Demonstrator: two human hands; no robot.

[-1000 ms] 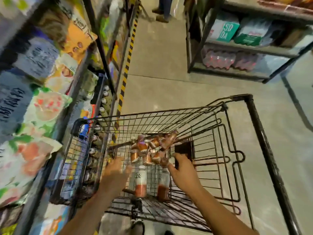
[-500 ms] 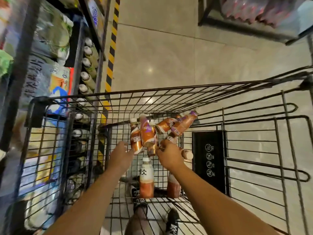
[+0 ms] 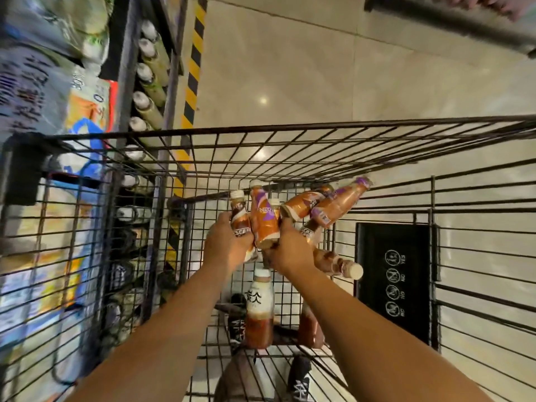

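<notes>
Orange-brown plastic up top: a bunch of coffee bottles is clamped between two hands, held inside the wire shopping cart and well above its floor. The left hand takes the left flank of the bunch, with its fingers curled round a dark-brown bottle that has a white cap and stands roughly upright. The right hand closes in from the other side, wrapped round the bottoms of the bottles there and squeezing them against the left-hand ones.

Between the two hands rises an orange-and-purple bottle, cap up and touching its dark-brown neighbour. Above the right hand the bunch fans out. One bottle lies almost flat, and a purple-capped bottle leans up and away to the right. Another white-capped bottle pokes out low on the right, just beyond the right wrist. What pins that one I cannot make out.

Directly under the hands, two taller drink bottles stand upright on the cart floor. One has a white label, and a darker one stands just beside it, partly behind the right forearm. A black sign panel hangs on the cart's wire wall on the right. Store shelving with rows of white-capped bottles runs along the left, beside a yellow-and-black floor stripe. A dark shoe shows through the mesh at the bottom.
</notes>
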